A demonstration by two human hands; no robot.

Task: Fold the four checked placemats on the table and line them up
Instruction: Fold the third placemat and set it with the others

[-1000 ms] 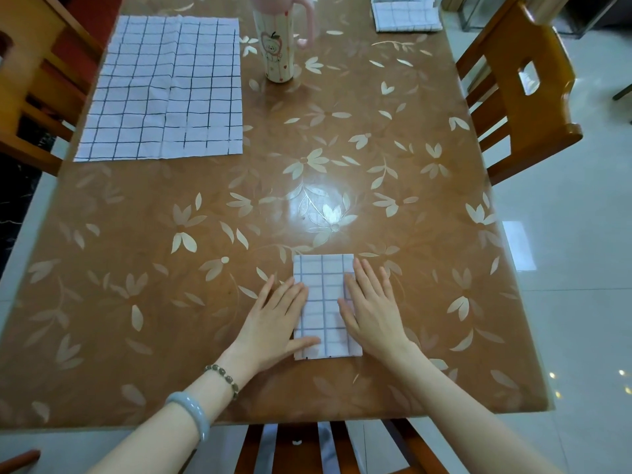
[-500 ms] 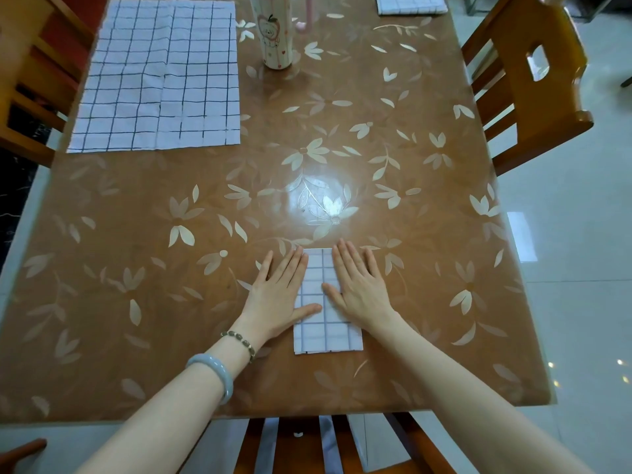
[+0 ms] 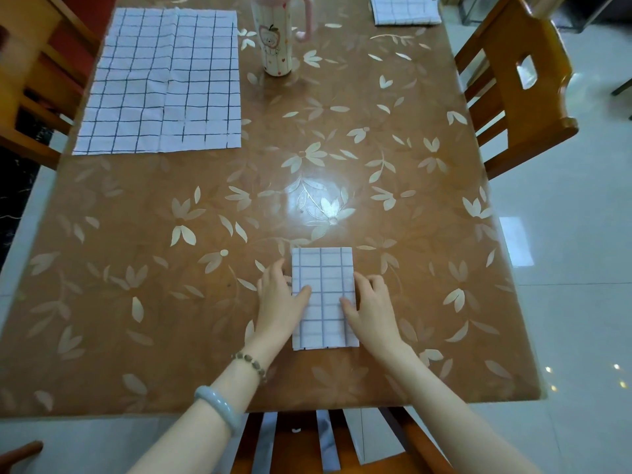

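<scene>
Farthest left, an unfolded placemat point(image 3: 157, 83) lies flat at the far corner of the table point(image 3: 102, 268). Near the front edge, the left hand point(image 3: 278, 302) pinches the left side of the folded placemat point(image 3: 323, 278), thumb on top and fingers curled at its edge, and the right hand point(image 3: 371, 306) pinches the right side likewise; the long axis of this rectangle runs straight away from the person. A second folded placemat point(image 3: 403, 8) sits far right.

On the brown leaf-patterned table point(image 3: 342, 148) lay three white dark-checked cloth placemats: small folded placemat point(image 3: 323, 268) at its near edge, flat placemat point(image 3: 160, 83) far left, second folded placemat point(image 3: 403, 8) far right. One tall white printed cup point(image 3: 273, 46) stood there; three wooden chairs point(image 3: 513, 97) surrounded it.
</scene>
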